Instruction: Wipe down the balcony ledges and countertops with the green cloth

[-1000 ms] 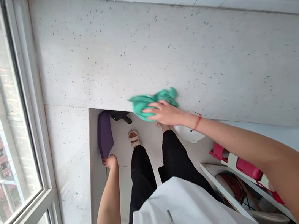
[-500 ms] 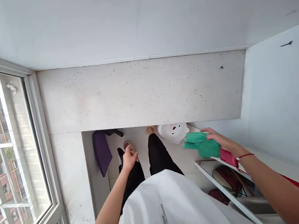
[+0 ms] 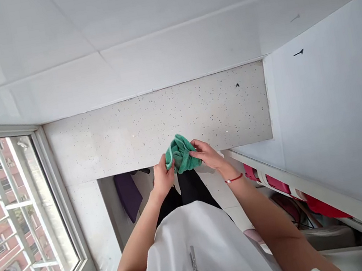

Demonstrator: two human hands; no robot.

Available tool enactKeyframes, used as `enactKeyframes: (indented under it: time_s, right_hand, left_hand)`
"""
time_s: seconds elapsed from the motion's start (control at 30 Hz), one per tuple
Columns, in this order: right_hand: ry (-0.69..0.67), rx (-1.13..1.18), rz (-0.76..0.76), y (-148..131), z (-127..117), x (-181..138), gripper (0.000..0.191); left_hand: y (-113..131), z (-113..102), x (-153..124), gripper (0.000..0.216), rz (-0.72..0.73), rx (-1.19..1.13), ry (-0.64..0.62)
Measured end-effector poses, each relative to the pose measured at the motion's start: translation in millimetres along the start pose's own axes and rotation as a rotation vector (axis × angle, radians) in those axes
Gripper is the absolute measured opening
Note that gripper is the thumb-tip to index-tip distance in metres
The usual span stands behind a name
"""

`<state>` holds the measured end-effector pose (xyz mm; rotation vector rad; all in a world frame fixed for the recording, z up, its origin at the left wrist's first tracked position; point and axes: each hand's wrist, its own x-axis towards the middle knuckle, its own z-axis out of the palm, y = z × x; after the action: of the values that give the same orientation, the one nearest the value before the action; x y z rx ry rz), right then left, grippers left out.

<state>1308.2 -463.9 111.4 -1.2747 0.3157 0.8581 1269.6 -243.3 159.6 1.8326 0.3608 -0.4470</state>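
A bunched green cloth (image 3: pixel 181 155) is held up between both hands, over the front edge of the speckled white counter (image 3: pixel 125 138). My left hand (image 3: pixel 163 176) pinches its left side, thumb towards the middle. On the other side my right hand (image 3: pixel 207 154) grips the cloth's right edge between thumb and fingers; a red string bracelet (image 3: pixel 234 178) circles that wrist. The cloth's folds bulge upward, and its underside is hidden.
To the left is a barred window (image 3: pixel 24 219). Under the counter a dark purple panel (image 3: pixel 128 196) stands in the recess. Low on the right, a shelf unit (image 3: pixel 316 186) holds red items and bags. A dark hook-like mark (image 3: pixel 298 53) shows on the right wall.
My right hand has brought the green cloth from the right to the middle. My left hand has risen and taken hold of it too. The view has shifted.
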Motion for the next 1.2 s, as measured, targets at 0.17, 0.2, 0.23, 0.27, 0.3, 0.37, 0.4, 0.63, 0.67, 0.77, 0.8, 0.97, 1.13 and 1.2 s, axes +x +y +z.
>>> enactKeyframes:
  time_s: [0.17,0.2,0.23,0.27,0.3,0.37,0.4,0.63,0.67,0.77,0.8,0.97,1.13,1.2]
  right_hand:
    - [0.181,-0.312,-0.077,-17,-59,-6,0.035]
    - [0.345,-0.407,-0.076,-13,-65,-1,0.038]
    - [0.516,-0.514,-0.077,-6,-66,6,0.044]
    - [0.656,-0.625,-0.091,4,-63,15,0.049]
    - [0.728,-0.733,-0.123,17,-54,25,0.053]
    - [0.649,-0.929,-0.213,47,-28,49,0.058]
    - [0.541,-1.016,-0.243,62,-14,61,0.06]
    - [0.108,-1.378,-0.389,60,-18,168,0.065]
    - [0.107,-1.399,-0.458,42,-33,186,0.065]
    - [0.063,-1.425,-0.63,-10,-81,231,0.066]
    - [0.036,-1.419,-0.671,-22,-97,238,0.066]
    - [0.154,-1.347,-0.635,-35,-205,205,0.065]
    - [0.496,-1.251,-0.482,-21,-327,146,0.062]
    - [0.647,-1.205,-0.438,-8,-345,126,0.061]
  left_hand:
    - [7,-17,33,0.019,0.031,0.345,-0.104]
    - [0,-19,45,0.026,0.023,0.456,-0.04]
    - [-10,-19,57,0.04,0.022,0.569,0.045]
    - [-23,-16,69,0.052,0.035,0.665,0.131]
    - [-37,-9,80,0.056,0.066,0.73,0.198]
    - [-71,12,95,0.054,0.161,0.769,0.184]
    - [-89,25,100,0.055,0.207,0.768,0.11]
    - [-134,77,174,0.067,0.193,0.884,-0.078]
    - [-126,79,198,0.068,0.213,0.879,-0.027]
    - [-94,94,262,0.073,0.245,0.845,0.113]
    - [-84,105,276,0.074,0.24,0.835,0.135]
    - [-35,213,301,0.076,0.3,0.828,-0.025]
    - [13,344,323,0.071,0.54,0.791,-0.256]
    - [22,373,322,0.069,0.621,0.766,-0.32]
